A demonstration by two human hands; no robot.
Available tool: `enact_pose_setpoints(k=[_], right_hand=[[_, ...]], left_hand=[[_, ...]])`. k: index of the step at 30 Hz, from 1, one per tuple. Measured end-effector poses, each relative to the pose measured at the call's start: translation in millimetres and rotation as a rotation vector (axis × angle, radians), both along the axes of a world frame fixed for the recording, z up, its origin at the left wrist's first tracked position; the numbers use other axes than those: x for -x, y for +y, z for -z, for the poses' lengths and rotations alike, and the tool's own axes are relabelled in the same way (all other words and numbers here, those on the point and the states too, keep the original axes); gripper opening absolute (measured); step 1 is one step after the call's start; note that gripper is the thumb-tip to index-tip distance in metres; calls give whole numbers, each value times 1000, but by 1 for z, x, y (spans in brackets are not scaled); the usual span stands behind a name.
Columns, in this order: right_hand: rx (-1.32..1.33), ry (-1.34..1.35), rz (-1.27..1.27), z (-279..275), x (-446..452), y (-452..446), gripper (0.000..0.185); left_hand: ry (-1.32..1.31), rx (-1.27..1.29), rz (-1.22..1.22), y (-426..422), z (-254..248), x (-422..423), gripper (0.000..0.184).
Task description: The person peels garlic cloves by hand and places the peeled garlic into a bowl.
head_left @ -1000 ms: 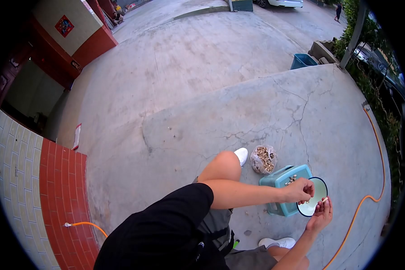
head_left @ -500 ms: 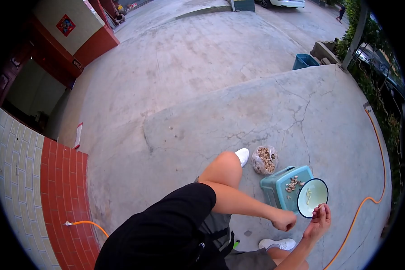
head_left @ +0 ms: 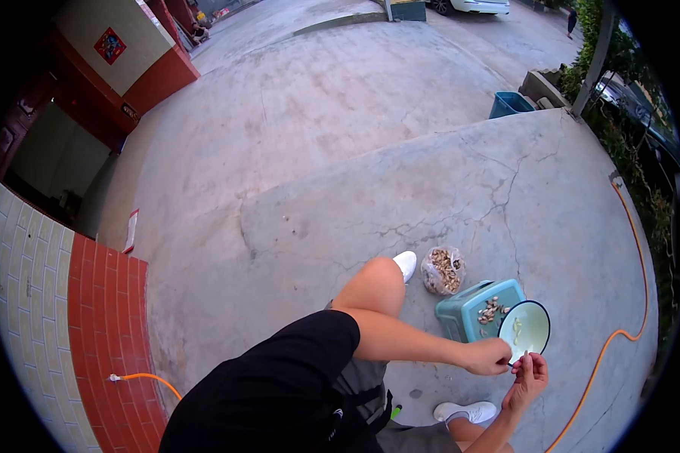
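My left hand (head_left: 489,356) is closed, its fingertips brought against those of my right hand at the bowl's near edge. What the left fingers pinch, if anything, is hidden. My right hand (head_left: 527,380) pinches a small pale piece that looks like a garlic clove (head_left: 527,353). Just beyond both hands, a pale enamel bowl (head_left: 535,326) with a dark rim sits tilted against a teal plastic stool (head_left: 470,311). Several pale, peeled-looking cloves (head_left: 517,330) lie in the bowl. Brownish unpeeled cloves (head_left: 491,309) are scattered on the stool top.
A clear plastic bag (head_left: 443,270) full of brownish cloves stands on the concrete beside the stool. To the right runs an orange hose (head_left: 600,361). Farther off are a blue bin (head_left: 511,105), a white car (head_left: 472,6) and a brick wall (head_left: 106,317) at left.
My left hand has moved forward and right, and my right hand slightly left, so their fingertips now meet by the bowl. Earlier they were apart, with the small piece in the right hand.
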State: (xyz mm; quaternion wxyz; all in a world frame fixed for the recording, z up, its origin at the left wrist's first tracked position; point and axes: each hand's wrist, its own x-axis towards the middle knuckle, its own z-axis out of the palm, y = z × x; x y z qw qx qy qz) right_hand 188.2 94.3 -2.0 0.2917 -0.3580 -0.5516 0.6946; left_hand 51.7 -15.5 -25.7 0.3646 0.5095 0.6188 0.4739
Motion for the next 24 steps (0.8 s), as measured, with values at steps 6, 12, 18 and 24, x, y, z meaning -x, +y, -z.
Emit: enact_pose_setpoints(k=[6,12,18,24], right_hand=[[64,90,-85,1,-4,-4,11],[143,124,-157,-3,-3,-3,10],[215,142,-154,0,2,-9,12],[293,190,-155,4,-2,-9,11]], left_hand=[[-474,-164,-69,5,-21,18,17],[-572,-166,-53,7,-18,21,12],[-655,-193,-42,9,-16,22,12],[-819,-167,-4,10,-17,22,13]])
